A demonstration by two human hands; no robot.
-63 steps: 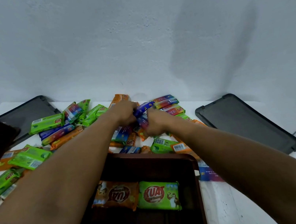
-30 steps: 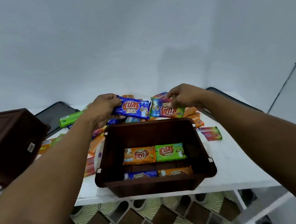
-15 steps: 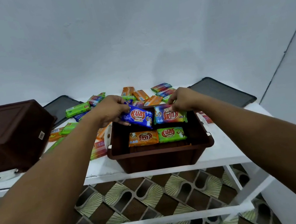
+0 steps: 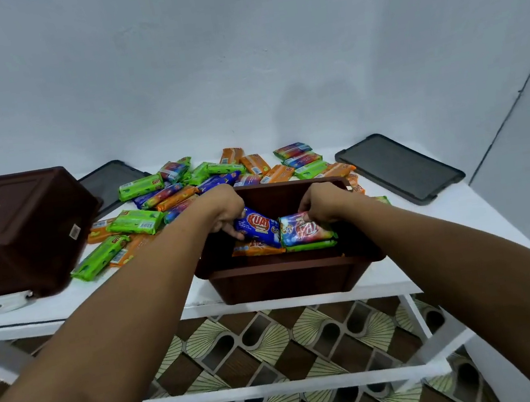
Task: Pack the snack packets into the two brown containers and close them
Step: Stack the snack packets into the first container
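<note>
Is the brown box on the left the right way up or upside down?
Upside down. The left box shows its flat bottom facing up, and no opening is in sight.

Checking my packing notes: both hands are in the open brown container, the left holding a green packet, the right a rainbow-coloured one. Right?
Not quite. The head view shows the left hand holding a blue packet, not a green one. Otherwise yes: both hands are in the open brown container, the right hand holding a rainbow-coloured packet.
</note>
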